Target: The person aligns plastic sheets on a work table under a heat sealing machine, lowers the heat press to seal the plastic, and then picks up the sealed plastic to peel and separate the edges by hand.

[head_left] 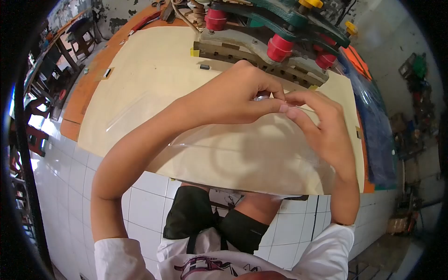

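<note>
My left hand and my right hand meet over the cream-coloured board, fingertips nearly touching. Both are closed in a pinch on thin, see-through material, apparently the edge of a clear plastic sheet. Glints and faint edges of that sheet show below my hands and on the board. How many layers lie between my fingers, I cannot make out. Another clear piece, a plastic strip, seems to lie flat on the board to the left.
Just beyond my hands stands a green metal machine with red insulators and a metal bar die under it. Blue-tinted plastic sheets hang along the table's right side. A small black block sits on the board.
</note>
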Motion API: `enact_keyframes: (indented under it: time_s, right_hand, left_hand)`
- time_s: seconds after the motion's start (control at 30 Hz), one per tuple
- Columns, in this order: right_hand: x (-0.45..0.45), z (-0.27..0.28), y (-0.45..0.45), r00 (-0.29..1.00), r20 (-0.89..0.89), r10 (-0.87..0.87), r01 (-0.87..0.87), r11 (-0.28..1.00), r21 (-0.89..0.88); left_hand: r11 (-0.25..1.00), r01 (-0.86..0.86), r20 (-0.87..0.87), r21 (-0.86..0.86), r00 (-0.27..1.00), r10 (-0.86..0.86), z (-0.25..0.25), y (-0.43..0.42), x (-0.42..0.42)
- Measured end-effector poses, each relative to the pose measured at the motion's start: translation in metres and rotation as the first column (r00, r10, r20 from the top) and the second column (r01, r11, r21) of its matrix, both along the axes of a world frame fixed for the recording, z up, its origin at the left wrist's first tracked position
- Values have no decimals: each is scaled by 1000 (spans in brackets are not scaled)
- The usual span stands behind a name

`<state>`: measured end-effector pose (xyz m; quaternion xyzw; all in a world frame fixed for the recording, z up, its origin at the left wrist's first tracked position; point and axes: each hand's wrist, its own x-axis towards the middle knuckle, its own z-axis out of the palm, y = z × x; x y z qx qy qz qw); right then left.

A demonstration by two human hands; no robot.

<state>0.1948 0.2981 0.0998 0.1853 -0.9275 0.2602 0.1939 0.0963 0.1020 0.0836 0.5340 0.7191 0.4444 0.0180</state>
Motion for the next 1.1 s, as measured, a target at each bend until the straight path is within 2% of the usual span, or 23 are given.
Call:
enact_keyframes:
  time_s: [0.03,0.1,0.13,0.2,0.33,0.4,0.5,0.57,0.63,0.67,0.77,0.9,1.1]
  right_hand:
    - [-1,-2,-3,1000,-4,-2,2,1000,3]
    - [-7,-4,-5,989,129,-78,97,984,-147]
    - [-11,-7,-3,989,126,-77,95,984,-148]
    - [-19,-15,4,991,86,-102,118,970,-211]
    - [-23,-27,21,984,126,-125,153,958,-244]
    - [-18,-32,30,988,113,-109,143,920,-364]
    - [-14,-31,38,980,169,-108,173,881,-441]
    - [-14,-31,39,982,153,-113,171,877,-449]
    - [-14,-31,39,984,137,-118,168,874,-456]
    - [-13,-30,40,987,103,-125,158,892,-424]
    - [-14,-30,42,991,41,-126,132,917,-377]
    - [-17,-34,45,994,-10,-108,98,932,-348]
    - [-20,-36,49,991,-99,-86,54,954,-294]
  left_hand:
    - [1000,2,-4,3,1000,-2,-2,0,-2]
    - [997,-22,-36,70,999,25,-9,-3,-10]
    - [997,-23,-39,70,999,26,-11,-7,-14]
    - [994,-107,109,-33,988,110,-15,-16,-23]
    - [992,-125,230,-31,965,129,-29,-29,-40]
    - [997,-74,410,-33,908,81,-31,-35,-42]
    - [996,-84,508,-27,857,86,-21,-42,-35]
    - [997,-83,527,-9,846,75,-20,-45,-35]
    - [991,-136,427,22,897,114,-19,-47,-35]
    - [989,-149,502,3,855,128,-17,-48,-34]
    - [988,-152,518,28,847,116,-18,-47,-33]
    - [988,-157,499,2,856,135,-18,-49,-34]
    - [984,-156,464,82,880,101,-26,-46,-36]
